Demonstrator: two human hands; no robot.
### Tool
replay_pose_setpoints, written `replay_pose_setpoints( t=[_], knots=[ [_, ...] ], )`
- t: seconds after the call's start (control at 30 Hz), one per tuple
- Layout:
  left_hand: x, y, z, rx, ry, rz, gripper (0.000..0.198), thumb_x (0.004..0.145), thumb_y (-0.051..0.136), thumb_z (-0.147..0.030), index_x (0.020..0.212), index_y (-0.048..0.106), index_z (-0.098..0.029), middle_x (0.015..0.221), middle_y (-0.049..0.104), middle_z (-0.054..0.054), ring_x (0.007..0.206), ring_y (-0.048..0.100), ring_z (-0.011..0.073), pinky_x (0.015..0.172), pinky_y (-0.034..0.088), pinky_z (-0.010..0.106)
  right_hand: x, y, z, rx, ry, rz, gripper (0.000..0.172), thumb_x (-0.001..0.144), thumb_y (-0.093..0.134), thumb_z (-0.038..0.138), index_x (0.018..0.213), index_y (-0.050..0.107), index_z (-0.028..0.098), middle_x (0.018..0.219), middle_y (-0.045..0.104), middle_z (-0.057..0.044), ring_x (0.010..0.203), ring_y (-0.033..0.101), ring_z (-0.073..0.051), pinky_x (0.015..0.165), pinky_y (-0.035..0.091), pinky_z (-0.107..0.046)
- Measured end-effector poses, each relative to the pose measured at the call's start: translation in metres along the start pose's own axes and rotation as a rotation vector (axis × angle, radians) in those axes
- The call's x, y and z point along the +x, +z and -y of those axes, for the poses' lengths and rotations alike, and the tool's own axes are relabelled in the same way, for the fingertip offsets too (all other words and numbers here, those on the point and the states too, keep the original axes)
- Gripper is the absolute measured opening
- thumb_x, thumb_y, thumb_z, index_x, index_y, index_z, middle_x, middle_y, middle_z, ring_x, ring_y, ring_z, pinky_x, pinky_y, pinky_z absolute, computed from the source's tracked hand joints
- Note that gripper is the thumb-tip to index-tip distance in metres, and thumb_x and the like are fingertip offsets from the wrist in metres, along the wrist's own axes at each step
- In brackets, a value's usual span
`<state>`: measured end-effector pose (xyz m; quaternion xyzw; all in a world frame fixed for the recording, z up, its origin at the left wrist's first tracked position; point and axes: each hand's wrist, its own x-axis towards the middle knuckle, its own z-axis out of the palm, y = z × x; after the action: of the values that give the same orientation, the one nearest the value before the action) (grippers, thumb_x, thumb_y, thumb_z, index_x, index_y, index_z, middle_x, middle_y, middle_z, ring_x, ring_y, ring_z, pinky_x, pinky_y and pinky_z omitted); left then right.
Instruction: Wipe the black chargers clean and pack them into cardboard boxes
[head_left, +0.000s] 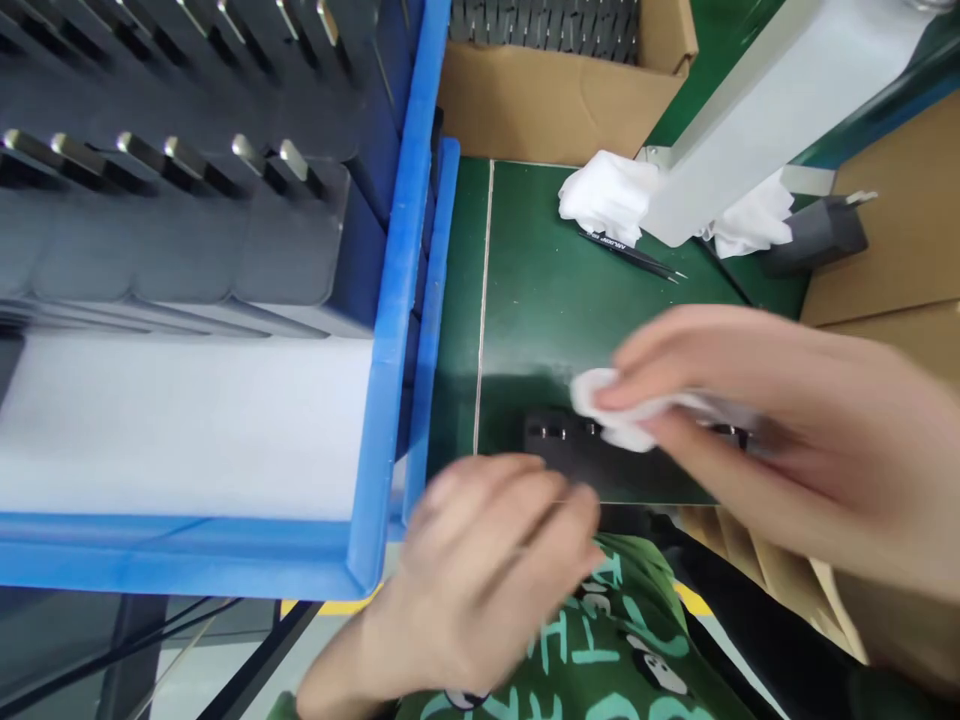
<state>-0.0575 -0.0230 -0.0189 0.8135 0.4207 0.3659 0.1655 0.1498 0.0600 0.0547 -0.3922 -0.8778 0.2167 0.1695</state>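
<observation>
My right hand (720,390) pinches a crumpled white cloth (622,405) between thumb and fingers, over a row of black power adapters (577,450) along the table's near edge. Small metal contacts show on the adapters' upper faces; the hand and cloth cover part of the row. My left hand (502,560), somewhat blurred, is at the near left of that row with its fingers curled together. Its fingertips are turned down out of sight, so whether it holds anything cannot be seen.
At left stands a blue crate (364,450) with black plug adapters (292,235), prongs up. A cardboard box (540,105) of dark parts is at the back. Black tweezers (637,258), a white cloth (607,195), a grey-white post (780,110) and a loose adapter (817,235) are at right.
</observation>
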Motion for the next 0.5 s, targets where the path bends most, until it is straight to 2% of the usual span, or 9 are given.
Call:
replay_pose_setpoints(
  t=[0.07,0.1,0.2,0.3,0.4,0.5],
  knots=[
    [0.006,0.014,-0.004,0.007,0.17,0.047,0.025,0.091,0.068,-0.021,0.115,0.07,-0.015,0.112,0.076,0.003,0.11,0.068,0.0206,0.106,0.05,0.035,0.028,0.008,-0.015,0.157,-0.143,0.258,0.024,0.097,0.046,0.008,0.097,0.067,0.02,0.097,0.068,0.0,0.084,0.065,-0.009,0.073,0.052,-0.021],
    [0.009,0.021,-0.004,0.025,0.199,0.052,0.024,0.092,0.066,-0.02,0.115,0.07,-0.014,0.114,0.077,0.003,0.109,0.069,0.0203,0.105,0.051,0.035,0.04,0.014,-0.02,0.217,-0.181,0.375,0.024,0.095,0.046,0.005,0.094,0.067,0.018,0.095,0.067,0.0,0.08,0.064,-0.008,0.071,0.05,-0.021],
    [0.012,0.041,-0.002,0.042,0.16,-0.015,0.024,0.097,0.056,-0.014,0.116,0.07,-0.011,0.118,0.077,0.003,0.111,0.07,0.0172,0.103,0.052,0.031,0.061,0.022,-0.03,0.272,-0.196,0.551,0.023,0.091,0.049,0.002,0.083,0.065,0.016,0.085,0.064,0.001,0.069,0.058,-0.008,0.065,0.045,-0.022],
    [0.009,0.048,0.0,0.024,0.134,-0.079,0.029,0.099,0.046,-0.009,0.114,0.071,-0.01,0.118,0.077,0.002,0.115,0.069,0.0149,0.101,0.054,0.029,0.066,0.014,-0.036,0.205,-0.227,0.631,0.023,0.09,0.049,0.003,0.078,0.063,0.016,0.077,0.061,0.002,0.061,0.052,-0.007,0.059,0.038,-0.023],
    [0.009,0.047,-0.001,0.025,0.128,-0.086,0.028,0.1,0.046,-0.01,0.111,0.072,-0.011,0.116,0.077,0.0,0.113,0.07,0.0137,0.097,0.057,0.027,0.069,0.006,-0.038,0.168,-0.222,0.59,0.02,0.091,0.05,0.006,0.082,0.065,0.017,0.08,0.063,0.001,0.063,0.052,-0.008,0.06,0.036,-0.024],
    [0.011,0.045,-0.002,0.021,0.117,-0.088,0.026,0.099,0.049,-0.01,0.11,0.072,-0.012,0.115,0.078,-0.001,0.111,0.071,0.0124,0.097,0.057,0.025,0.073,0.01,-0.039,0.253,-0.202,0.589,0.015,0.089,0.056,0.008,0.079,0.063,0.016,0.078,0.062,0.003,0.064,0.053,-0.008,0.061,0.037,-0.023]
  ],
)
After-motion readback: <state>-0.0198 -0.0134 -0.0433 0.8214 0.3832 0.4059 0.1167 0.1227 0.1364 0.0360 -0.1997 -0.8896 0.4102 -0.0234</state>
